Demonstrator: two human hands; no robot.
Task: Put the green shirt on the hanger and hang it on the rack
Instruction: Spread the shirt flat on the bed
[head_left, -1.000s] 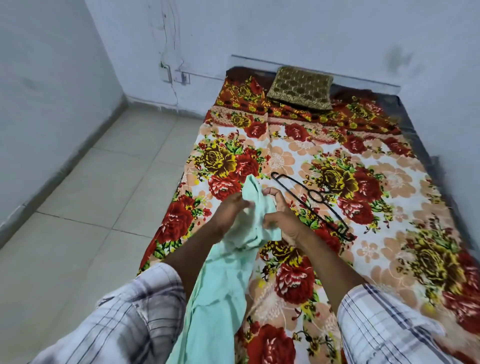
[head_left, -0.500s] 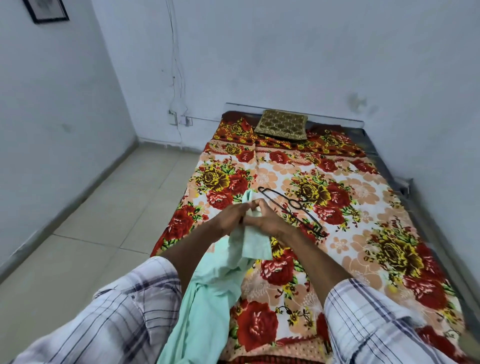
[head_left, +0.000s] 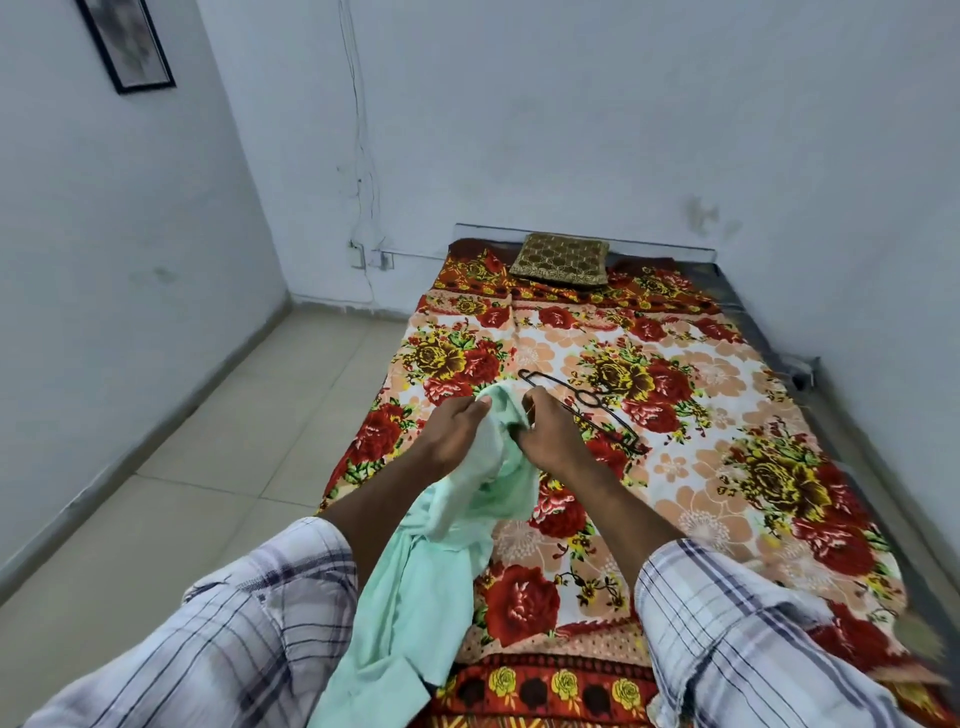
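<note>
A pale mint-green shirt (head_left: 426, 561) hangs bunched from both my hands, its lower part trailing down past the bed's near edge. My left hand (head_left: 453, 431) grips its top edge on the left. My right hand (head_left: 545, 434) grips the same edge a short way to the right. A thin black wire hanger (head_left: 584, 402) lies flat on the floral bedspread just beyond my right hand, apart from the shirt. No rack is in view.
The bed with its red and yellow floral cover (head_left: 727, 415) fills the right side, against the right wall. A gold cushion (head_left: 563, 260) sits at its far end. Beige tiled floor (head_left: 218, 441) runs along the left. A framed picture (head_left: 130, 44) hangs on the left wall.
The view has tilted upward and pulled back, showing more wall. My hands, which were touching, have drawn slightly apart along the shirt's top edge. The hanger has not moved.
</note>
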